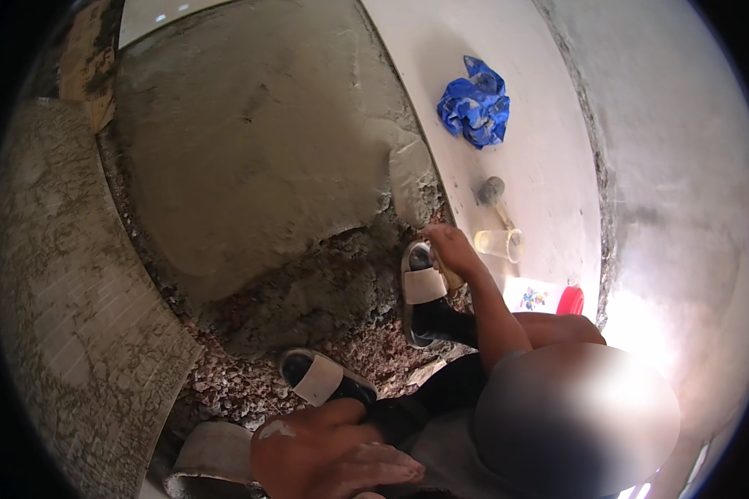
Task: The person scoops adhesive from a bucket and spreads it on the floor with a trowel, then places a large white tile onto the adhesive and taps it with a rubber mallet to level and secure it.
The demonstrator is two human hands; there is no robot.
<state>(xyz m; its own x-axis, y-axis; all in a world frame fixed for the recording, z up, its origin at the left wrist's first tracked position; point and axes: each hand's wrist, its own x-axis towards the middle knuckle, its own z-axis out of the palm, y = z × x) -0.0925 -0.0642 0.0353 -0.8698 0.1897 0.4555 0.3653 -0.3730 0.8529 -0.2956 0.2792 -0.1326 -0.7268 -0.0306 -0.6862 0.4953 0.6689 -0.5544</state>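
Observation:
My right hand (449, 246) is closed round the beige handle (453, 278) of what looks like a trowel, beside my sandalled foot. The flat blade (411, 178) seems to be coated in grey mortar and lies at the edge of the wet mortar bed (250, 141). Close to the camera, at the lower edge, my left hand (341, 457) has its fingers stretched out and holds nothing visible. A white smear marks its back. My two feet wear dark socks and sandals with pale straps (318, 380), on reddish rubble (241, 378).
On the pale slab (541, 133) at right lie a crumpled blue bag (476, 104), a round-headed tool (491, 191), a clear plastic cup (501, 244) and a white container with a red lid (570, 301). A mortar-smeared panel (75, 291) borders the left. A whitish rounded vessel (212, 449) stands lower left.

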